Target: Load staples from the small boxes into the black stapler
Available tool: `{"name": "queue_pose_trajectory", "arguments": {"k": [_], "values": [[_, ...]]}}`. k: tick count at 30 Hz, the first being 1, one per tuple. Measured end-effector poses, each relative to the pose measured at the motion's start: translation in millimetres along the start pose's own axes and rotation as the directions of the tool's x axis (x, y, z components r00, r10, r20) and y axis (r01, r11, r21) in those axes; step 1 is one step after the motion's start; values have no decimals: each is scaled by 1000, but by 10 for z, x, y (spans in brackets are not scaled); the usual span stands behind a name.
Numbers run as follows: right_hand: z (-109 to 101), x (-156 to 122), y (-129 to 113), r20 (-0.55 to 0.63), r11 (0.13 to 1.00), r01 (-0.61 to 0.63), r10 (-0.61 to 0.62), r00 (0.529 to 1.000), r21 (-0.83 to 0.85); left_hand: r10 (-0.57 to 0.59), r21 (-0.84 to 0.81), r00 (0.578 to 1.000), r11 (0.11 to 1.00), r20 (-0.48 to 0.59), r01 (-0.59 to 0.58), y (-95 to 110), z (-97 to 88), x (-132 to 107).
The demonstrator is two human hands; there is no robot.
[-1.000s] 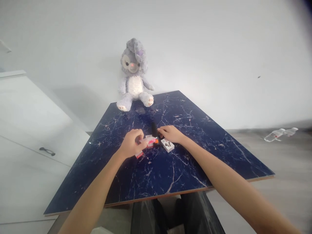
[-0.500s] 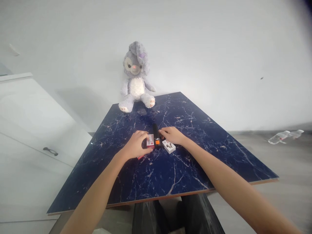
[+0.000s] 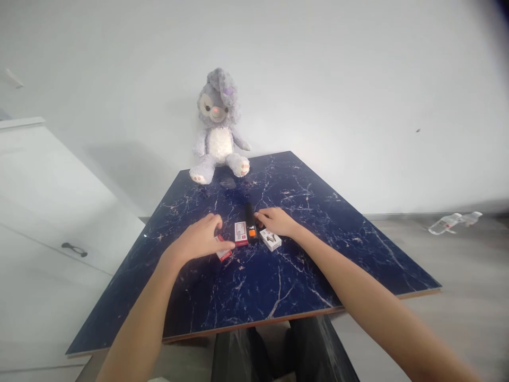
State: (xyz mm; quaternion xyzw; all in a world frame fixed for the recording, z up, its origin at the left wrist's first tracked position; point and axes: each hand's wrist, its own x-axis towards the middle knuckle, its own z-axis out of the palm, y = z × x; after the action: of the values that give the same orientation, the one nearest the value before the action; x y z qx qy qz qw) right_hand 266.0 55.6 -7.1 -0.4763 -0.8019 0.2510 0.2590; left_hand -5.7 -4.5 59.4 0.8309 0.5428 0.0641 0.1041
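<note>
On the blue marble-patterned table (image 3: pixel 278 286), my left hand (image 3: pixel 199 236) is cupped with thumb and fingers apart, over a small red-and-white box (image 3: pixel 223 255) that it partly hides. Beside it lies a second red-and-white box (image 3: pixel 240 233), close to the left thumb tip. A black elongated object with an orange button (image 3: pixel 252 232) lies against that box's right side. My right hand (image 3: pixel 276 220) rests at the black object's right edge, fingers bent and closed together; what they hold, if anything, is hidden. Just below those fingers sits a white box with a dark picture (image 3: pixel 271 240).
A grey plush toy (image 3: pixel 220 127) sits at the table's far edge against the wall. To the left stands a white cabinet (image 3: pixel 43 212) with a dark handle. Clear plastic bottles (image 3: pixel 445 224) lie on the floor at right.
My left hand has let go of the red-and-white box beside the black object and moved left over the other one. The right hand stays by the black object. The view has shifted slightly.
</note>
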Motion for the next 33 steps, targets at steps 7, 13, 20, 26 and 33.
{"name": "queue_pose_trajectory", "arguments": {"k": [7,13,20,26,33], "values": [[2,3,-1,4,999,-8,9,1000,-39,-3,-66,992,998,128,11,-45,-15,-40],[6,6,5,7,997,1,-1,1000,-78,70,-196,995,977,-68,-82,-3,5,91],[7,4,-10,-1,996,3,-3,1000,-89,202,-261,972,938,-123,-228,59,298,202],[-6,-5,-36,3,996,3,-2,1000,-94,129,-380,987,912,-94,-155,56,343,217],[-5,-6,-33,2,996,19,-19,1000,-90,130,-349,989,925,-73,-148,6,430,238]]}}
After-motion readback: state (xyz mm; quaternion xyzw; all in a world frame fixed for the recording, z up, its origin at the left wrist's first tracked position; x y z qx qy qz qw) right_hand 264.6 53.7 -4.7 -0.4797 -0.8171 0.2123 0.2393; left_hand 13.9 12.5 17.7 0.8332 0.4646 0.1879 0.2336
